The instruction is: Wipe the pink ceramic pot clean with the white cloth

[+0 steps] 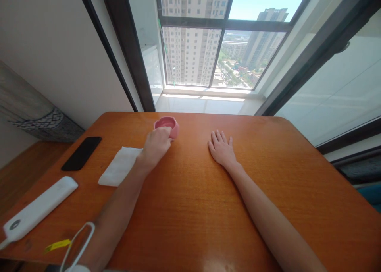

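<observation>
Near the far edge of the wooden table, my left hand is closed on the near side of a small pink bowl with a scalloped rim. The fingertips are partly hidden by the bowl and the hand itself. To the right, my right hand lies flat on the tabletop, fingers spread, holding nothing. A folded white cloth or tissue rests beside my left forearm, which covers part of it.
A black phone-like slab lies at the table's left side. Closer to me is a white power strip with a cord. A white cable loop with a yellow tag crosses my left forearm. Behind the table stands a window.
</observation>
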`<state>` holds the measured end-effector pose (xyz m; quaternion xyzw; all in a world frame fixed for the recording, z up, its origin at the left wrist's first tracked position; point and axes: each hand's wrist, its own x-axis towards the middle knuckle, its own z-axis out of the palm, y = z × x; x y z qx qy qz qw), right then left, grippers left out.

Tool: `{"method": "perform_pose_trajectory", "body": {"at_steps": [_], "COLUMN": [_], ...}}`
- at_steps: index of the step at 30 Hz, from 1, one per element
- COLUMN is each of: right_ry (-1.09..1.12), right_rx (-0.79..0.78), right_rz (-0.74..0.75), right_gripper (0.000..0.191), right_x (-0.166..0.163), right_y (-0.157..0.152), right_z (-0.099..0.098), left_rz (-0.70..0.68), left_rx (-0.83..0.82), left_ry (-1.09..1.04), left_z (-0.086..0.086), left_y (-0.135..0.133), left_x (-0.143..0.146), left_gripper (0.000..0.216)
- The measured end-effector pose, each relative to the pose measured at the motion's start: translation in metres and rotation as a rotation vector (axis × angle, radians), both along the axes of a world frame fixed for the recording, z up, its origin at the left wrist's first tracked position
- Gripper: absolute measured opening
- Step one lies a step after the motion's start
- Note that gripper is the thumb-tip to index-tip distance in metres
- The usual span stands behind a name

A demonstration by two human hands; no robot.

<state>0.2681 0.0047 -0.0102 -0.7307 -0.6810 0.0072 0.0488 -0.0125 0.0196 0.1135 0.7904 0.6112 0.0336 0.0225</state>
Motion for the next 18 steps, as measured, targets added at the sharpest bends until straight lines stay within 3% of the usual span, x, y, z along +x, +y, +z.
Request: {"method": "perform_pose_trajectory", "body": {"at_steps": [4, 7, 13, 18], "right_ry": [-0.001, -0.008, 0.005, -0.002], "right_rx": [0.008, 0.016, 0.014, 0.016], "right_rz": [0.002, 0.004, 0.008, 0.004], "right_gripper": [0.069, 0.068, 0.069, 0.069], "right_x": [0.000, 0.000, 0.000, 0.000], "right_y": [0.000, 0.000, 0.000, 0.000], "right_z": [-0.001, -0.001, 0.000, 0.001], "left_rz": [-0.214, -0.303, -0.342, -0.340], "left_rx": [-0.087, -0.150, -0.158, -0.158], "left_ry": [-0.016, -0.018, -0.007, 0.008], "left_z": [-0.005, -0.017, -0.037, -0.041], "left_y": [-0.035, -0.047, -0.045, -0.044], "left_x": [0.045, 0.063, 0.068, 0.069], "left_gripper": [0.023, 0.025, 0.024, 0.025]}}
